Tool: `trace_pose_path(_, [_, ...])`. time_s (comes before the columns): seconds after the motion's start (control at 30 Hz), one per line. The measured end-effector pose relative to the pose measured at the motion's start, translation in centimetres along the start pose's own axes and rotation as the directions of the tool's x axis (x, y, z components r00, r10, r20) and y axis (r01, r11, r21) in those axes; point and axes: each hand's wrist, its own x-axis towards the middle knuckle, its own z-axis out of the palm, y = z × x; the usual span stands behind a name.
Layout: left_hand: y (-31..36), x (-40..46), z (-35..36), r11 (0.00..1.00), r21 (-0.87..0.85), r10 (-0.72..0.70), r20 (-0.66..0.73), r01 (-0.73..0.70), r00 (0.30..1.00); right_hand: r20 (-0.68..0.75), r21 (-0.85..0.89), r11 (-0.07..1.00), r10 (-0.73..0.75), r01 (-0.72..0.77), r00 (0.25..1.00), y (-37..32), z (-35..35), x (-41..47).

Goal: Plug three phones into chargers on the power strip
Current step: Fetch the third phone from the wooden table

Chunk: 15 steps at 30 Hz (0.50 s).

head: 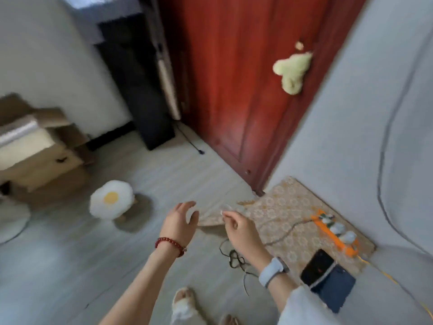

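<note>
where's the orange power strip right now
In the head view the orange power strip lies at the lower right, on the patterned mat beside the wall, just beyond two phones and right of the right hand.

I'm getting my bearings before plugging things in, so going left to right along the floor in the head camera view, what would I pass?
Cardboard box → fried-egg cushion → left hand → right hand → orange power strip. The phones lie nearer, below the strip, so I leave them out of the order.

Floor (164, 174) carries patterned mat (281, 207), egg cushion (110, 199), seemingly tangled cables (234, 256).
</note>
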Motion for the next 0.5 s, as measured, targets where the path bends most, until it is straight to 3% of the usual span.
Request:
trace_pose_path(0.1, [-5.5,-2.7,-8.7,0.994,-0.020,-0.109,-0.197,0.107,0.974,0.123,-0.080,0.987,-0.133,0.143,0.984,-7.3,5.5,-0.1])
trace_pose_path(0.23, [-13.8,-7.1,-19.2,0.971,-0.102,-0.238,-0.403,0.215,0.884,0.278,-0.102,0.947,-0.268,0.305,0.923,-16.9,15.1,-0.7])
trace_pose_path(0.33, [-21.7,-11.3,-26.4,0.940,-0.163,-0.340,-0.517,0.300,0.786,0.407,-0.081,0.904,-0.354,0.419,0.842,-24.5,24.4,-2.2])
trace_pose_path(0.5, [-35.9,-20.6,-38.4,0.853,-0.292,-0.509,-0.646,0.432,0.568,0.601,0.009,0.810,-0.474,0.587,0.644,-37.5,42.1,-8.0])
